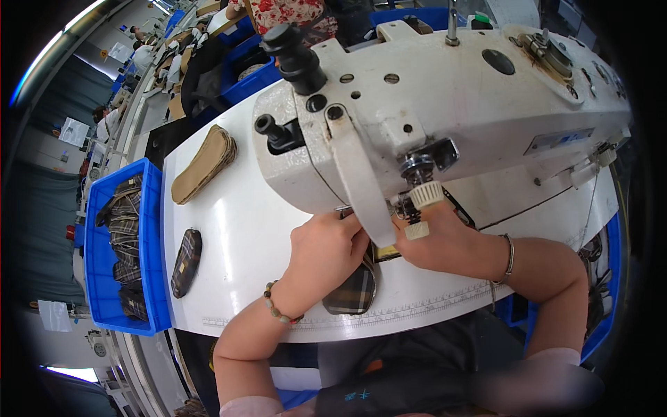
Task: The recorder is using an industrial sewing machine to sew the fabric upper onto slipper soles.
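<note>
A white sewing machine (431, 111) stands over the white table, and both hands are at its needle end. My left hand (326, 254) is closed, thumb and fingers pressed together on a plaid fabric piece (351, 295) with a rounded end. Its fingertips go behind the machine's pale front lever. On the other side of that lever is my right hand (448, 240), close to the tension knobs (425, 194). The knobs and the machine head cover its fingers, so its grip is hidden. The needle and the plaid piece's far end are hidden too.
Left on the table lie a stack of tan sole-shaped pieces (203, 167) and another plaid piece (186, 264) with a small tan label. A blue crate (154, 243) holding plaid pieces stands beyond the left edge. A printed ruler (417, 297) follows the front edge.
</note>
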Demonstrator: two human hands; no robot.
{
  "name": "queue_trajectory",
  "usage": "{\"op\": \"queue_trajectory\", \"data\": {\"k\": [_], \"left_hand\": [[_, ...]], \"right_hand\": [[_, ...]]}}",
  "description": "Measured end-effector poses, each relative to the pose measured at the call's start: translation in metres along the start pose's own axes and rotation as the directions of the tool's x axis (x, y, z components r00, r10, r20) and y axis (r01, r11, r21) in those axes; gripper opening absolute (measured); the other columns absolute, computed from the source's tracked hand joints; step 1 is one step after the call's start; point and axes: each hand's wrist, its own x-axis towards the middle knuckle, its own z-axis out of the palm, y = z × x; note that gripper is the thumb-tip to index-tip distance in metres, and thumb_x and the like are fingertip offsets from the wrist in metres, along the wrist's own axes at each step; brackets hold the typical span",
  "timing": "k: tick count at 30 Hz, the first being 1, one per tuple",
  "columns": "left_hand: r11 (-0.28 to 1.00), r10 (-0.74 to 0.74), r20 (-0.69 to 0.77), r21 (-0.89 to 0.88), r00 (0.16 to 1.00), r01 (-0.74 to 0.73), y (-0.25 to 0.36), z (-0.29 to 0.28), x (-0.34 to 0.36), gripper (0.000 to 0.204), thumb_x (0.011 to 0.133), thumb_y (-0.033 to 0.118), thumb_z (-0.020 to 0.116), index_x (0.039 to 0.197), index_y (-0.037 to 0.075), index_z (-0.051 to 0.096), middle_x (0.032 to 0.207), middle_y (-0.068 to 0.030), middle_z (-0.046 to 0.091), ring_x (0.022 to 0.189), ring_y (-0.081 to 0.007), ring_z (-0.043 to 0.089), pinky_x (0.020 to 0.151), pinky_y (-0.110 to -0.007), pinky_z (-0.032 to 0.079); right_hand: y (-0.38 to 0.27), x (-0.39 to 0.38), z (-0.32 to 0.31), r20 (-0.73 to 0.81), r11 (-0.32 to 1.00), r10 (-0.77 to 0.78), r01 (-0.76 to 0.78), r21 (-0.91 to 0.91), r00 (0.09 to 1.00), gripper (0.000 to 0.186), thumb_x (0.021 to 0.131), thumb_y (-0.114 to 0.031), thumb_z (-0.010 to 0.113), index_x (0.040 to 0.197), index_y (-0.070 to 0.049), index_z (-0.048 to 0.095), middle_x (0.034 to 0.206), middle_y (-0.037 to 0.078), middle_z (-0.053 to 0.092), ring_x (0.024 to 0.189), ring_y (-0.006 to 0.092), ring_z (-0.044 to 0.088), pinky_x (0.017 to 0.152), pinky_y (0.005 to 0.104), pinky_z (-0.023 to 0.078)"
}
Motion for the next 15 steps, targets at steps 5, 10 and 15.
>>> {"op": "queue_trajectory", "data": {"k": [5, 10, 15], "left_hand": [[0.898, -0.200, 0.118, -0.374, 0.973, 0.230, -0.021, -0.013, -0.002, 0.020, 0.084, 0.005, 0.070, 0.103, 0.006, 0.076, 0.079, -0.0097, 0.068, 0.070, -0.0148, 0.065, 0.062, -0.027, 0.052], [0.744, -0.276, -0.029, -0.639, 0.961, 0.194, -0.037, 0.009, -0.020, 0.027, 0.082, -0.003, 0.063, 0.102, 0.007, 0.077, 0.089, -0.0080, 0.069, 0.085, -0.0195, 0.066, 0.073, -0.027, 0.054], [0.887, 0.406, -0.278, -0.111, 0.870, -0.449, -0.028, 0.010, -0.021, 0.021, 0.067, 0.001, 0.064, 0.082, 0.014, 0.072, 0.090, -0.0003, 0.064, 0.093, -0.0217, 0.066, 0.097, -0.046, 0.047]], "right_hand": [[0.002, 0.000, 0.001, -0.013, 1.000, -0.004, 0.004, 0.007, 1.000, 0.011, 0.077, -0.018, 0.068, 0.076, -0.008, 0.065, 0.064, 0.010, 0.057, 0.057, 0.0252, 0.063, 0.050, 0.0393, 0.049], [-0.007, 0.007, -0.015, -0.005, 0.999, 0.012, -0.012, -0.040, 1.000, 0.014, 0.081, -0.021, 0.069, 0.078, -0.007, 0.065, 0.065, 0.010, 0.057, 0.057, 0.0248, 0.064, 0.050, 0.0390, 0.050], [-0.025, 0.017, -0.038, 0.006, 1.000, 0.009, -0.009, -0.022, 1.000, 0.019, 0.080, -0.025, 0.071, 0.082, -0.007, 0.065, 0.072, 0.008, 0.058, 0.058, 0.0232, 0.063, 0.051, 0.0368, 0.051]]}}
